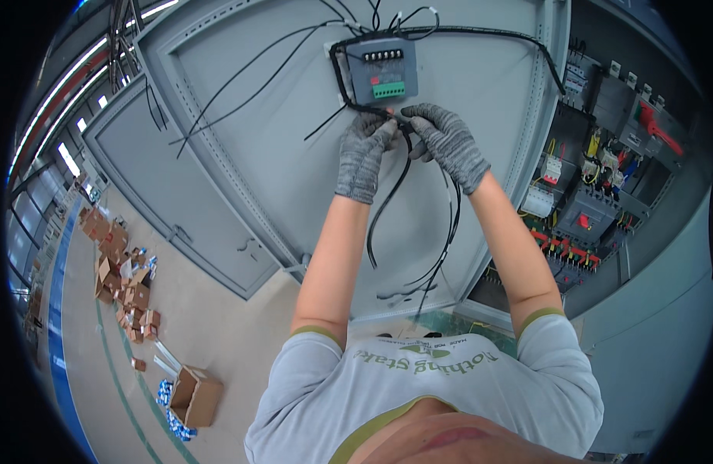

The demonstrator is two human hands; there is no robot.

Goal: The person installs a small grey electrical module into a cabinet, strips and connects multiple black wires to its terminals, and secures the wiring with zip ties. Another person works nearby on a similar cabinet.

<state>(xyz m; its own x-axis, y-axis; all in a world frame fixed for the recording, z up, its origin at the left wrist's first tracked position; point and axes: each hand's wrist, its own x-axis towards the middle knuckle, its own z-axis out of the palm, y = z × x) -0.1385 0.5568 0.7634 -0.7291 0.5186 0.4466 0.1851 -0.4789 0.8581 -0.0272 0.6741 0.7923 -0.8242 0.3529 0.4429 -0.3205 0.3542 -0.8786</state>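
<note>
My left hand (365, 151) and my right hand (447, 143), both in grey knit gloves, meet just below a grey meter module (364, 80) on the cabinet door. Between them runs a bundle of black wires (403, 133). The left fingers pinch the bundle near the module's lower edge, and the right fingers close round it beside them. The module carries a green terminal block (389, 90) and a black terminal strip (383, 56). From my hands, loose black wires (449, 240) hang down the door. Whether a tie is in my fingertips is too small to tell.
The grey door panel (294, 178) stands in front of me, with a second door (171, 178) at left. At right the open cabinet holds breakers (587, 213) and coloured wiring. Cardboard boxes (195, 396) lie on the floor at left. A black harness (488, 32) crosses the door's top.
</note>
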